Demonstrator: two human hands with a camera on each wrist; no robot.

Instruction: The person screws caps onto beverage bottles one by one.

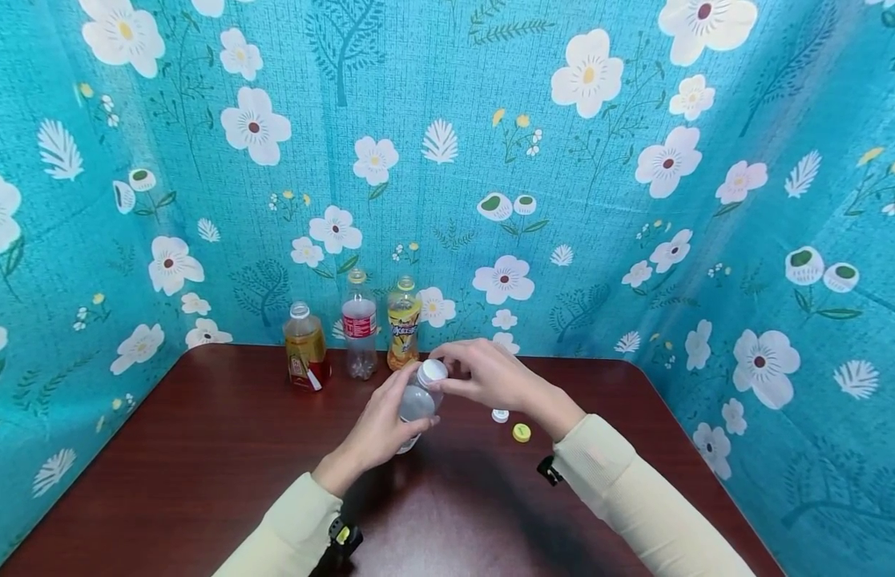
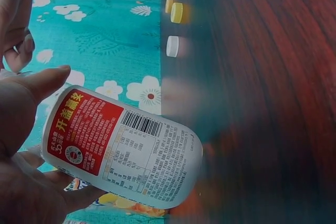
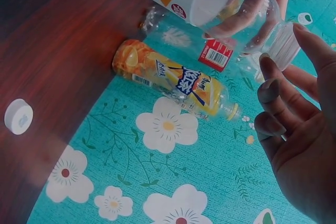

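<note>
A clear plastic bottle (image 1: 417,403) with a white label is gripped round its body by my left hand (image 1: 378,425), tilted slightly over the table. On its mouth is a white cap (image 1: 433,369), which my right hand (image 1: 490,373) pinches between thumb and fingers. The left wrist view shows the label's red panel and barcode (image 2: 142,123) from close by. In the right wrist view the thumb and index fingertip touch the ribbed side of the cap (image 3: 284,45).
At the table's (image 1: 260,481) back edge stand an amber-and-red-labelled bottle (image 1: 306,353), a red-labelled clear bottle (image 1: 359,324) and a yellow-labelled bottle (image 1: 404,324). A loose white cap (image 1: 500,416) and a yellow cap (image 1: 522,433) lie right of the hands. Flowered cloth (image 1: 447,200) hangs behind.
</note>
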